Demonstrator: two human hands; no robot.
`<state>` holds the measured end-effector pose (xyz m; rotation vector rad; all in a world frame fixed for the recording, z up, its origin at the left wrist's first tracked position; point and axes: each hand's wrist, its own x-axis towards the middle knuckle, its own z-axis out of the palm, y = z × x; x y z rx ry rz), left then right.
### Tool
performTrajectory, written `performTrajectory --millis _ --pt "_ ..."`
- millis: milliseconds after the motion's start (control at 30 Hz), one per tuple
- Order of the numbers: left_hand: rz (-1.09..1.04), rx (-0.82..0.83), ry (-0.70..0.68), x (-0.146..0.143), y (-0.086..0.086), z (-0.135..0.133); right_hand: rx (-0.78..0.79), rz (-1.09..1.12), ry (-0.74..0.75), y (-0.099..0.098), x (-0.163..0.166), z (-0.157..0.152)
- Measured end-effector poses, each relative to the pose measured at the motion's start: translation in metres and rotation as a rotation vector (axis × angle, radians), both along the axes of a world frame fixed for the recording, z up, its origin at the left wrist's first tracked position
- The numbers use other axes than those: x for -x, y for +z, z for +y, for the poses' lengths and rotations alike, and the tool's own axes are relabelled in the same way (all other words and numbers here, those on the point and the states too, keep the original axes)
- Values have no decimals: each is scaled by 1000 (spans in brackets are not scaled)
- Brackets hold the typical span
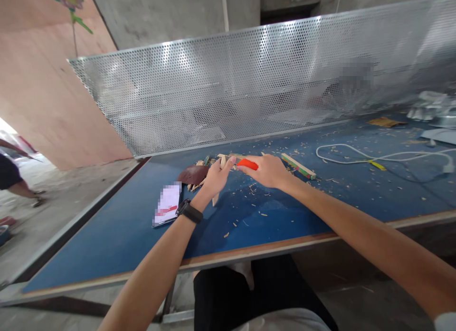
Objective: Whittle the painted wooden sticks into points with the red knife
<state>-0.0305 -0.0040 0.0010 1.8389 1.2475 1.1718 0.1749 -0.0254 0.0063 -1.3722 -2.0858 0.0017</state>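
My left hand point(216, 176), a dark watch on its wrist, is closed around a pale wooden stick point(223, 161). The stick's upper end shows above the fingers and its lower end pokes out below the palm. Wrapped in my right hand point(270, 170) is a knife with an orange handle point(247, 164). Its thin blade points left toward the top of the stick, close to my left thumb. I cannot tell whether the blade touches the wood. Wood shavings point(252, 188) lie scattered on the blue tabletop point(117, 231) under and around both hands.
Left of my hands are a phone point(167, 205) and a brown rounded object point(193, 174) beside wood pieces. A long green-and-red-edged block point(298, 166) lies to the right, then a white cable point(342, 146). A perforated metal panel point(213, 93) stands along the back. A person's leg point(21, 191) shows far left.
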Motion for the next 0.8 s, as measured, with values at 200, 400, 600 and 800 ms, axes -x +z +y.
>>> performTrajectory --millis 200,400,600,800 --pt "-89 19 10 -2 -1 -1 51 110 94 6 -1 -4" --pt "-115 123 -113 0 6 -8 81 52 179 4 -11 2" --pt "-98 114 -153 2 1 -4 34 -23 143 -3 -5 4" --pt "-36 4 -93 -1 -2 1 -16 -3 33 0 -2 0"
